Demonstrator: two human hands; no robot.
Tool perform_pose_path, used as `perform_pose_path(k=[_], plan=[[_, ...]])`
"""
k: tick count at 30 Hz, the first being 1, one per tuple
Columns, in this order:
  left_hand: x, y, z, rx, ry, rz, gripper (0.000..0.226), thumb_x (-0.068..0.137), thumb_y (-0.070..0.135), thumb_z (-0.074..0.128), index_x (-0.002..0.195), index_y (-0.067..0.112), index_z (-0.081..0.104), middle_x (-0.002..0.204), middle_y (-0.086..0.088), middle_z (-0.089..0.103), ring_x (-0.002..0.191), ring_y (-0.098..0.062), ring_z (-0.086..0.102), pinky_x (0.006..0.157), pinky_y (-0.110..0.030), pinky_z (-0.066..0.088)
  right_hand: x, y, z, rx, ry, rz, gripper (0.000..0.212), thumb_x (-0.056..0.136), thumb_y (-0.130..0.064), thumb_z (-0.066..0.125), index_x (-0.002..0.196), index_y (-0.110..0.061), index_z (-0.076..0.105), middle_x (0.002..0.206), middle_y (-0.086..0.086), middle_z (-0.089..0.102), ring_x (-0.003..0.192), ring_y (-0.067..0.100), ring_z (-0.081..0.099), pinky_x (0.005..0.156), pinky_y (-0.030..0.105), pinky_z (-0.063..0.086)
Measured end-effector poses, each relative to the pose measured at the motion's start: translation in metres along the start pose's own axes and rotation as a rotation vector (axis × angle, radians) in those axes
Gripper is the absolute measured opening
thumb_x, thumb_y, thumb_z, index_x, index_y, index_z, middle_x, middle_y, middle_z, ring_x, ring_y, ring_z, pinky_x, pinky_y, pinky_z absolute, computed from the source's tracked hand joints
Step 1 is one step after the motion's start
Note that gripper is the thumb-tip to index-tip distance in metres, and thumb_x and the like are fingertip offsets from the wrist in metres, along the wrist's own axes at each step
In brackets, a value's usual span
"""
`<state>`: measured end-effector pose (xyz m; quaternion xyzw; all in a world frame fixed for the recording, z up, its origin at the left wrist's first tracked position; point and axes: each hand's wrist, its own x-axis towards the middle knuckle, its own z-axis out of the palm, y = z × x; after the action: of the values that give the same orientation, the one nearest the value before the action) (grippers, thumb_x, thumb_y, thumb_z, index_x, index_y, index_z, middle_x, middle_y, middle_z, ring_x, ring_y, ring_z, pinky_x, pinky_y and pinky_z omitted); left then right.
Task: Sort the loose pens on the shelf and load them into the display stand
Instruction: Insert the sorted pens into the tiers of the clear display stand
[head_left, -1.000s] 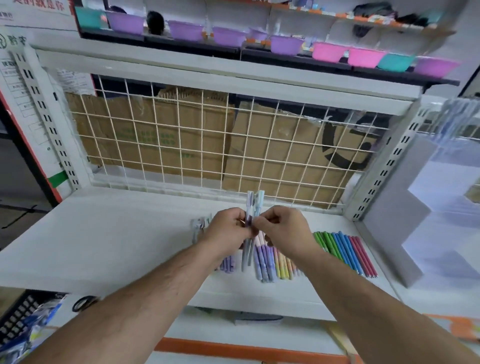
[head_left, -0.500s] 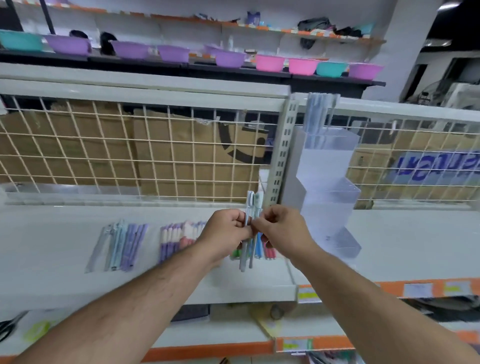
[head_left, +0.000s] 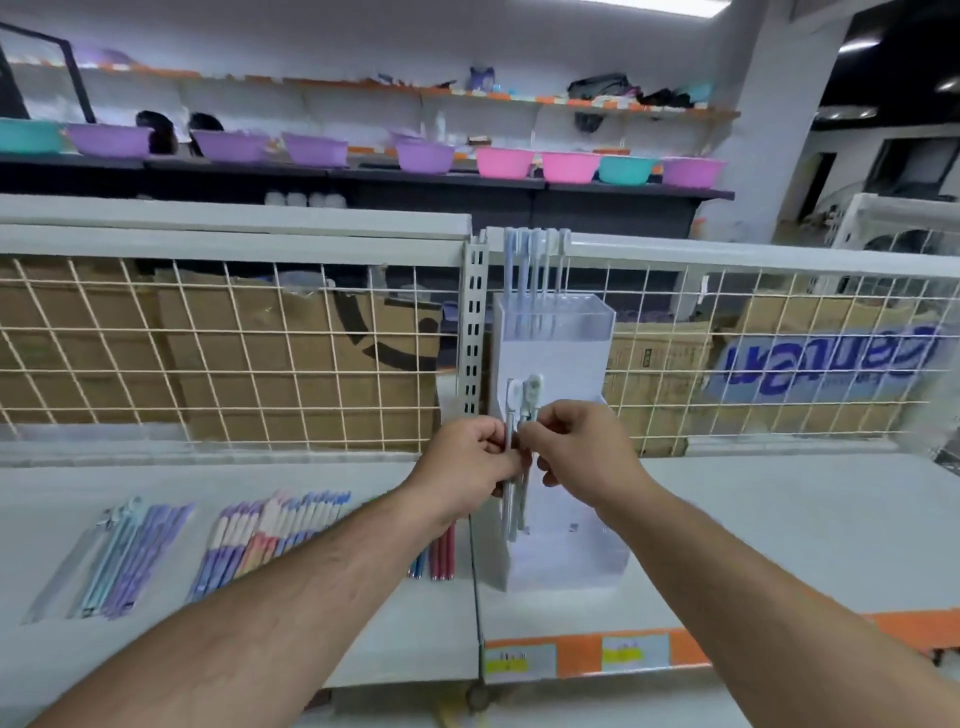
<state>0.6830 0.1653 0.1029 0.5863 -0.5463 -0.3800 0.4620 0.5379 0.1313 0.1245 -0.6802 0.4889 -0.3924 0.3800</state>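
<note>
A: white shop shelf (head_left: 779, 530), wire-grid back (head_left: 208, 353)?
B: yep, clear display stand (head_left: 550, 338) sits on it. left hand (head_left: 467, 462) and right hand (head_left: 582, 447) both pinch pale pens (head_left: 521, 397) upright right before it; loose pens (head_left: 260, 535) lie in rows leftward.

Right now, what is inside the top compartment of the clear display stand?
Several pale pens stand upright in the top compartment, caps above its rim; their number is too blurred to count. The left hand and right hand, gripping other pens, partly cover the lower tiers.
</note>
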Motion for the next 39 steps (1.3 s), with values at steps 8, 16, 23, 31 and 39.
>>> perform_pose_path(k=[8, 16, 23, 31, 39], plan=[[0.071, 0.026, -0.003, 0.016, 0.029, 0.117, 0.011, 0.087, 0.004, 0.07, 0.079, 0.004, 0.063, 0.073, -0.017, 0.063, 0.064, -0.017, 0.061, 0.061, -0.03, 0.054, 0.063, -0.018, -0.02, 0.01, 0.078, -0.067, 0.015, 0.085, -0.012, 0.077, 0.084, -0.003, 0.065, 0.071, 0.009, 0.069, 0.055, 0.012, 0.064, 0.05, 0.026, 0.053], [0.112, 0.034, -0.001, -0.027, 0.039, 0.128, 0.006, 0.089, 0.011, 0.073, 0.091, 0.006, 0.07, 0.091, -0.019, 0.072, 0.071, -0.018, 0.067, 0.065, -0.028, 0.057, 0.117, -0.029, -0.047, -0.019, 0.143, -0.146, 0.014, 0.092, -0.013, 0.071, 0.083, -0.005, 0.065, 0.072, 0.005, 0.066, 0.055, 0.01, 0.064, 0.05, 0.025, 0.052], [0.135, 0.038, 0.006, -0.1, 0.096, 0.037, 0.009, 0.09, 0.007, 0.071, 0.091, 0.016, 0.071, 0.088, -0.007, 0.076, 0.074, -0.014, 0.066, 0.073, -0.035, 0.054, 0.173, -0.062, -0.079, -0.037, 0.161, -0.24, 0.013, 0.094, -0.017, 0.07, 0.087, -0.006, 0.067, 0.073, 0.006, 0.069, 0.056, 0.009, 0.065, 0.052, 0.022, 0.054], [0.138, 0.028, 0.015, -0.149, 0.108, -0.031, 0.01, 0.093, 0.006, 0.066, 0.095, 0.015, 0.07, 0.084, -0.002, 0.076, 0.077, -0.014, 0.068, 0.075, -0.038, 0.056, 0.206, -0.072, -0.076, 0.0, 0.224, -0.277, 0.014, 0.092, -0.019, 0.07, 0.081, -0.013, 0.067, 0.068, 0.005, 0.071, 0.057, 0.016, 0.065, 0.065, 0.046, 0.063], [0.135, 0.026, 0.015, -0.156, 0.124, -0.036, 0.006, 0.095, 0.009, 0.064, 0.097, 0.012, 0.069, 0.083, -0.003, 0.074, 0.076, -0.015, 0.067, 0.074, -0.037, 0.057, 0.217, -0.063, -0.062, -0.169, 0.211, -0.298, 0.014, 0.091, -0.027, 0.071, 0.08, -0.019, 0.067, 0.074, 0.002, 0.071, 0.072, 0.023, 0.071, 0.072, 0.047, 0.061]])
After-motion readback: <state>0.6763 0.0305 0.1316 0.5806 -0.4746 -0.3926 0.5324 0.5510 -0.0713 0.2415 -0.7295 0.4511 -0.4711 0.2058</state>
